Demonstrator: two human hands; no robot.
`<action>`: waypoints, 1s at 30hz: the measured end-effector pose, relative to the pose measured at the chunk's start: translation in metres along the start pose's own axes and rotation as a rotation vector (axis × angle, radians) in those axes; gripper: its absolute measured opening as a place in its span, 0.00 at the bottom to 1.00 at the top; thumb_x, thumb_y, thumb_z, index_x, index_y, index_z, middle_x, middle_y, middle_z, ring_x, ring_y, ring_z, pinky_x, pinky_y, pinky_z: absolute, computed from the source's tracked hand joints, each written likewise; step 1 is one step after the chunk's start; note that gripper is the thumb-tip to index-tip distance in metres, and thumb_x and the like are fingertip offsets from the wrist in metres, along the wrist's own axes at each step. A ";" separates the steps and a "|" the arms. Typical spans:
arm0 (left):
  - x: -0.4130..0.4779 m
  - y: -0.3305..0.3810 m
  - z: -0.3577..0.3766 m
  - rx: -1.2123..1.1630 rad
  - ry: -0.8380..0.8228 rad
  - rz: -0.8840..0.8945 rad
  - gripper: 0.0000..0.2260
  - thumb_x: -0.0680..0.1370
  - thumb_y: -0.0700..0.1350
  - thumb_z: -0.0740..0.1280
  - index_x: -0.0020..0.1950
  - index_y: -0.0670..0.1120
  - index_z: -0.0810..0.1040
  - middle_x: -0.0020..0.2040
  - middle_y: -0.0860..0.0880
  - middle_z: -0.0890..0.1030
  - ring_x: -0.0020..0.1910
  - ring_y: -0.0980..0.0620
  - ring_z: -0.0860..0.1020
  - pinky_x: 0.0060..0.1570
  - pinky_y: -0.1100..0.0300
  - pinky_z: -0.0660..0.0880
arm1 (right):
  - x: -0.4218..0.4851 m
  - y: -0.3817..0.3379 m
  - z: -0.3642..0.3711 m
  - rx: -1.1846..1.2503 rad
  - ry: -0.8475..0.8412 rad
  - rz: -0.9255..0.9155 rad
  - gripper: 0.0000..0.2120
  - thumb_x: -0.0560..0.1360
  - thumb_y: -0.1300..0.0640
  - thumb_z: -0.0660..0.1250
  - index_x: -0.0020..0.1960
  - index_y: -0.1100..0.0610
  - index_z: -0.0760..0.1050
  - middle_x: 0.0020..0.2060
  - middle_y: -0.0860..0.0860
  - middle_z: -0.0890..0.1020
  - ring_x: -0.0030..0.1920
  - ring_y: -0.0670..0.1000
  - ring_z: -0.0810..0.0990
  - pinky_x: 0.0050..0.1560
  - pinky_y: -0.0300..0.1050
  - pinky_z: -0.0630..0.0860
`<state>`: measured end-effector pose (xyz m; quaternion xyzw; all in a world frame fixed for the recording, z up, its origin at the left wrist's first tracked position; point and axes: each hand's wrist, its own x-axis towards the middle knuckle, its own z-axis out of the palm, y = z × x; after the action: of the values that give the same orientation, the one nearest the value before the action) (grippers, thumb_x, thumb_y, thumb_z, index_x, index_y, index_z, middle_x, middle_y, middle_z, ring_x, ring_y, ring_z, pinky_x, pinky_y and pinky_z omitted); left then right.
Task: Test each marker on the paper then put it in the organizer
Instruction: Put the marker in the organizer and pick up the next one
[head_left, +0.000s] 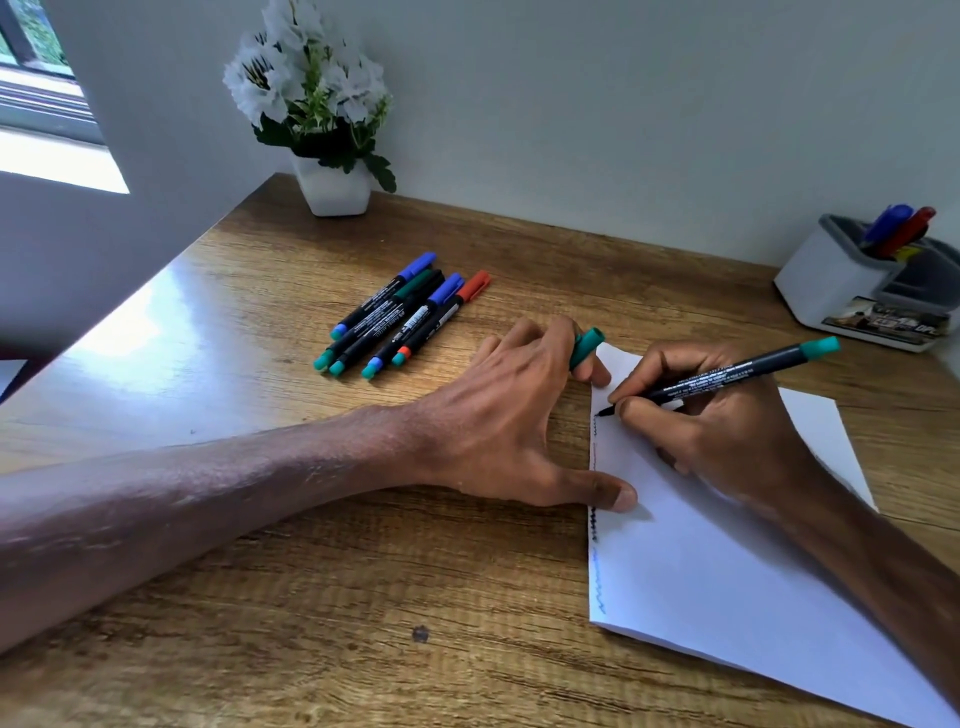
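Note:
My right hand (711, 431) grips an uncapped dark marker with a teal end (727, 376), its tip touching the left edge of the white paper (727, 582). Short scribbles in several colours run down that edge. My left hand (519, 421) lies on the desk with its thumb pressing the paper's edge, and its fingers hold the teal cap (587, 348). Several capped markers (400, 317) with blue, green and red caps lie in a bunch further back on the desk. The white organizer (841, 291) stands at the far right with a blue and a red marker in it.
A white pot of white flowers (332, 192) stands at the back of the wooden desk (311, 597) against the wall. A window is at the far left. The desk's left edge runs diagonally beside my left forearm.

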<state>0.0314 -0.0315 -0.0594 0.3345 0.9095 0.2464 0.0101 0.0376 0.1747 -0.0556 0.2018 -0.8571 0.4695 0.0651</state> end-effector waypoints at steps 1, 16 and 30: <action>0.000 0.000 0.000 0.001 0.002 0.002 0.35 0.66 0.71 0.75 0.58 0.54 0.60 0.49 0.70 0.60 0.51 0.63 0.59 0.55 0.60 0.64 | 0.000 0.000 0.000 0.005 0.005 -0.001 0.10 0.71 0.74 0.73 0.37 0.62 0.82 0.24 0.42 0.80 0.23 0.42 0.77 0.27 0.28 0.69; -0.001 -0.003 -0.001 -0.074 -0.001 0.018 0.26 0.76 0.71 0.64 0.62 0.54 0.65 0.59 0.61 0.71 0.60 0.58 0.68 0.63 0.54 0.71 | 0.001 0.003 -0.006 0.357 0.205 0.174 0.03 0.76 0.72 0.68 0.44 0.68 0.80 0.28 0.53 0.78 0.25 0.50 0.72 0.19 0.41 0.68; 0.001 -0.010 0.007 -0.221 0.349 0.041 0.12 0.87 0.51 0.57 0.52 0.49 0.76 0.43 0.55 0.80 0.42 0.56 0.78 0.40 0.61 0.73 | 0.009 0.005 -0.029 0.078 0.272 -0.163 0.16 0.83 0.67 0.63 0.69 0.58 0.78 0.54 0.55 0.85 0.54 0.53 0.86 0.47 0.46 0.85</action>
<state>0.0259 -0.0345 -0.0703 0.3020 0.8579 0.3992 -0.1160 0.0248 0.1986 -0.0412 0.2075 -0.8023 0.5187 0.2104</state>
